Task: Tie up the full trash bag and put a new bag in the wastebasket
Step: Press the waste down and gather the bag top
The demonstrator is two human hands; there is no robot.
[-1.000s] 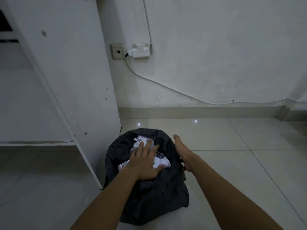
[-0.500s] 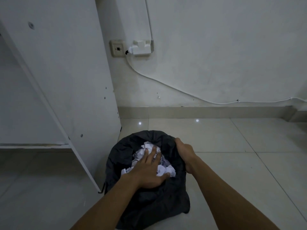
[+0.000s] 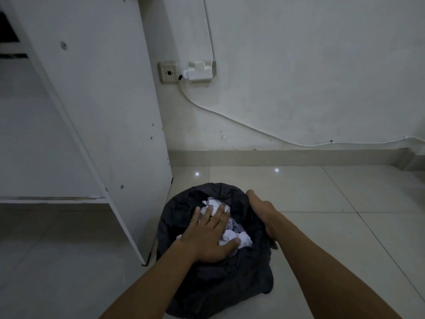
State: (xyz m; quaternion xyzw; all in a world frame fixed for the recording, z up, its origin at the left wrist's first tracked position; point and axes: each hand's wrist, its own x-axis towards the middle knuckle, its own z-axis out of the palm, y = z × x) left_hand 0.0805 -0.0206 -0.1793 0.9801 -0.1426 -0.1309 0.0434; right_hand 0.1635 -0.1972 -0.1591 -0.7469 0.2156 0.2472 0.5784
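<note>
A black trash bag (image 3: 220,286) covers a wastebasket on the tiled floor, its top folded over the rim. Crumpled white paper (image 3: 232,236) fills the opening. My left hand (image 3: 207,236) lies flat on the paper, fingers spread, pressing down. My right hand (image 3: 262,212) curls around the right edge of the bag's rim, its fingers hidden inside the plastic. The basket itself is hidden under the bag.
A white cabinet side panel (image 3: 103,111) stands just left of the bag. The white wall behind carries a socket (image 3: 169,72), a plug (image 3: 200,71) and a cable (image 3: 253,127) along the baseboard. Bare floor tiles (image 3: 333,226) spread to the right.
My right hand went from open beside the rim to closed around the bag's right edge. My left hand stayed pressed on the paper. The view tilted slightly.
</note>
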